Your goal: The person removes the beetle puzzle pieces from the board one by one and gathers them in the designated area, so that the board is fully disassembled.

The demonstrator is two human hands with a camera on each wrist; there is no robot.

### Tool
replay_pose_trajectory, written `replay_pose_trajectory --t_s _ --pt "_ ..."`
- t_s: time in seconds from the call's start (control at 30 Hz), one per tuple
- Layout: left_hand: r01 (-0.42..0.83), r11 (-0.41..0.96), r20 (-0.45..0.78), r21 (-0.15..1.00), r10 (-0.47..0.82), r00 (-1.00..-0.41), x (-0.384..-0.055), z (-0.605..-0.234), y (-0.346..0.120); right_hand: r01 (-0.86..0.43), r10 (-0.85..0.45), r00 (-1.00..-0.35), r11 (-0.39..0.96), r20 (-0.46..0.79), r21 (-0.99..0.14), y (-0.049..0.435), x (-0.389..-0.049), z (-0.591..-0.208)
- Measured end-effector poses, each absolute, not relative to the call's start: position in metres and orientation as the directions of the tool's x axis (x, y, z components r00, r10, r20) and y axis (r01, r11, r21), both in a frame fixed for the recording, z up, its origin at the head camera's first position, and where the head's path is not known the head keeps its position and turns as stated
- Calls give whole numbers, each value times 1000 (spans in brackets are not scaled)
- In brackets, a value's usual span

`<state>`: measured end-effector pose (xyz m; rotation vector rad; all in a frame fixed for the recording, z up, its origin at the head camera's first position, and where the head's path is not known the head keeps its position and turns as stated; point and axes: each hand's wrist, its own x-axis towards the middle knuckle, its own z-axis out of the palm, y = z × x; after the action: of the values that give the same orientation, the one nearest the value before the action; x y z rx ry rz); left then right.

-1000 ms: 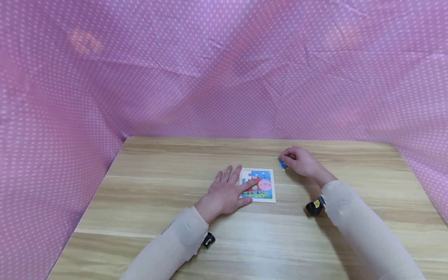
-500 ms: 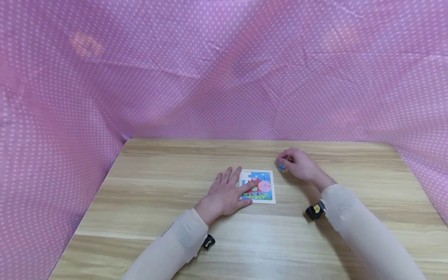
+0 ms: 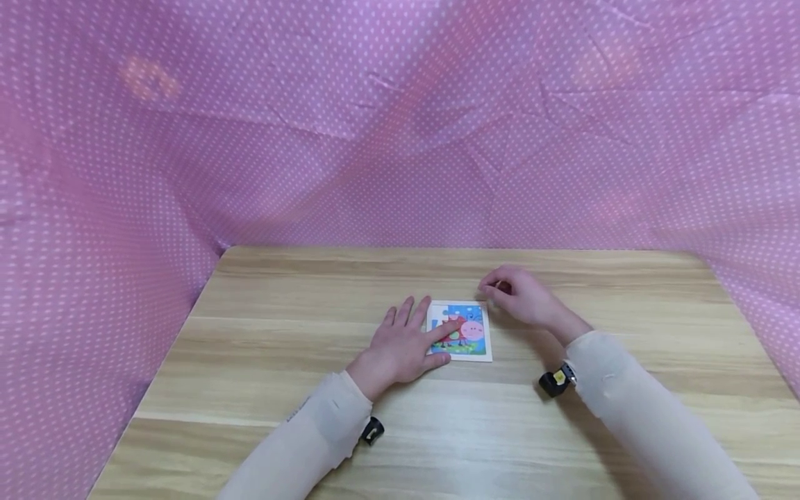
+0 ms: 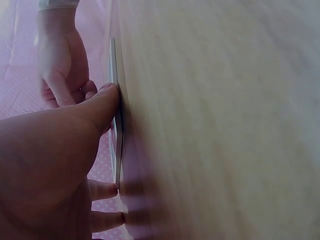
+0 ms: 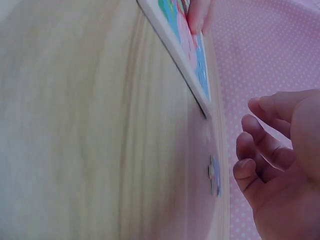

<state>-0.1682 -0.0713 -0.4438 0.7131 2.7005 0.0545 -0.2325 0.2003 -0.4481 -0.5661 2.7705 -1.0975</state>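
Observation:
A small framed jigsaw puzzle (image 3: 476, 345) with a pink pig in red on blue and green lies on the table; white backing shows at its upper left. My left hand (image 3: 400, 345) rests flat over its left side, fingers spread, the index finger on the picture and the thumb at the lower edge. Just beyond the upper right corner hovers my right hand (image 3: 521, 297), fingers loosely bent with a gap to the thumb and nothing visible between them. In the right wrist view a loose puzzle piece (image 5: 214, 175) lies on the table beside that hand. The head view hides it.
The wooden table (image 3: 262, 333) extends around both hands. A pink polka-dot cloth (image 3: 375, 139) hangs behind it and at the sides. Each wrist wears a small black camera (image 3: 372, 430) over a light sleeve.
My right hand has moved left toward the puzzle's upper right corner. The blue piece seen by its fingertips earlier is now out of sight in the head view. My left hand stays put.

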Motion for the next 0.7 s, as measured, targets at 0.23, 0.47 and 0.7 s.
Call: replay_pose_trajectory --t_s 0.23,0.47,0.7 --pt "475 872 -321 119 487 -812 -168 -445 -71 -315 -416 -909 629 35 -711 189 -228 -448" --pt "483 869 -318 105 490 -812 -169 -444 -71 -255 -407 -913 613 -22 -747 180 -226 -449" --pt "491 866 -328 94 492 -806 -171 -444 -72 -249 -419 -908 599 -33 -761 174 -229 -451"
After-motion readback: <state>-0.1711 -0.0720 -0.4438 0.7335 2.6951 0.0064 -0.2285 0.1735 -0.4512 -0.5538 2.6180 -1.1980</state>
